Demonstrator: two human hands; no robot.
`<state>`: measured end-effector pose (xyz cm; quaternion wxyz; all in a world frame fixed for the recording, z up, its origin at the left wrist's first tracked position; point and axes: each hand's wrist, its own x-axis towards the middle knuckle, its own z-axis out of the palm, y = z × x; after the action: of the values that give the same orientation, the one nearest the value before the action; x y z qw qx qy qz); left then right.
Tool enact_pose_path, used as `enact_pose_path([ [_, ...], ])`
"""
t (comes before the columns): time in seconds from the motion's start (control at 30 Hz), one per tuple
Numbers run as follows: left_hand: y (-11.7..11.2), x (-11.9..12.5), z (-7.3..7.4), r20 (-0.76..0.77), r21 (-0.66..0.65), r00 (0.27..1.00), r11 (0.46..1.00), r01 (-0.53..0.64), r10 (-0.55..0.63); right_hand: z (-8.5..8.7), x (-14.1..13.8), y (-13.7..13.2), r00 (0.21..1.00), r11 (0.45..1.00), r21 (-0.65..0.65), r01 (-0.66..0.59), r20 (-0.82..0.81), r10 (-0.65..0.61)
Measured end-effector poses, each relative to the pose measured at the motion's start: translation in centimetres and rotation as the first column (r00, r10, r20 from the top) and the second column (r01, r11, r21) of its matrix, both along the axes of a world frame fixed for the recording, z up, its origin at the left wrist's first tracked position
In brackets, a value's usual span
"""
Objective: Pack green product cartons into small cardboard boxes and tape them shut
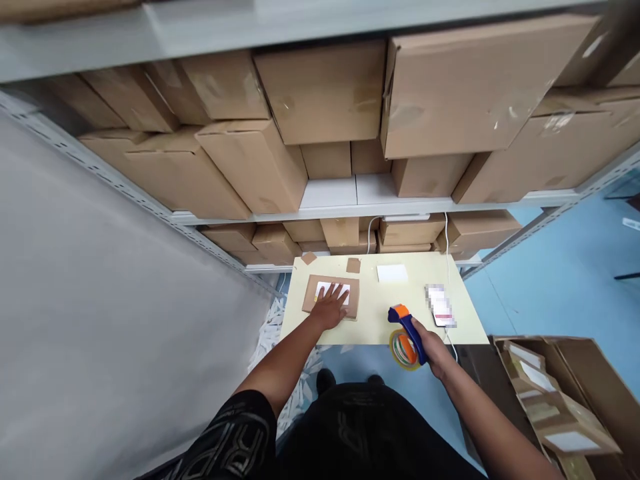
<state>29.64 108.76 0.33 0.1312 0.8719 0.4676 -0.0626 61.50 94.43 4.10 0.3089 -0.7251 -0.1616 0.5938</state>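
My left hand (pixel 331 308) lies flat with fingers spread on a small cardboard box (pixel 309 297) at the left of the pale table. Beneath its fingers is a white label (pixel 321 287) on the box top, partly hidden. In my right hand (pixel 431 345) is a blue and orange tape dispenser (pixel 413 333), my fingers wrapped round its handle. A roll of clear tape (pixel 399 357) sits in it, over the table's front edge. The dispenser is apart from the box.
On the table (pixel 370 327) lie two brown cardboard pieces (pixel 353 265), a white card (pixel 392 273) and a phone (pixel 440 305) with a cable. Shelves of cartons (pixel 325 93) rise behind. An open carton (pixel 575 353) holding labelled parcels stands at right. Paper strips (pixel 273 330) litter the floor.
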Motion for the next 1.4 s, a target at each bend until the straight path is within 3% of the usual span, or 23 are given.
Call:
enact_pose_path([
  [0.17,-3.2,-1.0,2.1,0.067,0.044,0.984,0.985,-0.169,0.166,2.6,0.8,4.1,0.999,0.991,0.131,-0.009,0.036,0.004],
  [0.3,-5.7,-5.1,2.9,0.089,0.055,0.955,0.956,-0.29,0.284,6.9,-0.8,9.9,0.957,0.919,0.345,-0.191,0.272,0.097],
  [0.37,-6.3,-7.7,2.8,0.077,0.042,0.927,0.928,-0.371,0.367,9.9,-2.2,13.7,0.873,0.84,0.424,-0.338,0.474,0.112],
  [0.43,-6.5,-10.1,2.5,0.076,0.03,0.904,0.905,-0.424,0.42,13.2,-4.0,17.8,0.738,0.763,0.443,-0.471,0.672,0.065],
  [0.53,-6.5,-13.1,1.6,0.109,-0.023,0.876,0.882,-0.471,0.471,17.7,-7.2,24.3,0.52,0.684,0.41,-0.603,0.853,-0.053],
  [0.6,-6.6,-14.6,0.8,0.142,-0.096,0.86,0.872,-0.48,0.489,19.8,-9.3,28.5,0.432,0.612,0.403,-0.681,0.895,-0.109],
  [0.67,-6.9,-15.9,-0.1,0.178,-0.178,0.855,0.87,-0.46,0.488,20.9,-11.1,32.2,0.393,0.569,0.4,-0.718,0.908,-0.142],
  [0.77,-7.3,-17.4,-1.4,0.254,-0.276,0.845,0.872,-0.404,0.471,21.4,-13.1,36.1,0.331,0.574,0.338,-0.746,0.936,-0.121],
  [0.93,-6.8,-19.3,-2.1,0.394,-0.398,0.796,0.866,-0.303,0.46,21.1,-14.2,39.3,0.179,0.592,0.165,-0.789,0.983,-0.034],
  [1.0,-6.1,-19.7,-2.0,0.434,-0.43,0.781,0.865,-0.257,0.448,20.8,-14.0,39.3,0.093,0.591,0.096,-0.801,0.995,-0.035],
  [1.07,-5.2,-19.6,-2.0,0.46,-0.45,0.761,0.859,-0.243,0.457,19.9,-13.7,37.8,0.087,0.609,0.125,-0.783,0.992,-0.092],
  [1.13,-4.1,-19.2,-2.4,0.47,-0.485,0.724,0.833,-0.266,0.505,17.8,-13.4,34.2,0.239,0.661,0.287,-0.693,0.957,-0.165],
  [1.17,-3.6,-18.9,-2.7,0.47,-0.519,0.695,0.807,-0.281,0.544,16.1,-13.4,31.6,0.369,0.702,0.374,-0.606,0.914,-0.169],
  [1.2,-3.0,-18.5,-3.1,0.464,-0.565,0.662,0.772,-0.291,0.589,14.0,-13.4,28.5,0.509,0.752,0.441,-0.49,0.845,-0.164],
  [1.3,-1.5,-17.4,-4.4,0.423,-0.704,0.578,0.655,-0.275,0.698,5.4,-14.5,18.0,0.633,0.86,0.364,-0.356,0.772,-0.064],
  [1.37,-0.9,-16.6,-5.3,0.401,-0.746,0.567,0.615,-0.253,0.72,-0.7,-15.7,11.8,0.862,0.953,0.225,-0.203,0.503,0.065],
  [1.4,-0.8,-16.3,-5.7,0.397,-0.754,0.576,0.612,-0.239,0.714,-3.4,-16.3,9.5,0.925,0.974,0.157,-0.164,0.367,0.096],
])
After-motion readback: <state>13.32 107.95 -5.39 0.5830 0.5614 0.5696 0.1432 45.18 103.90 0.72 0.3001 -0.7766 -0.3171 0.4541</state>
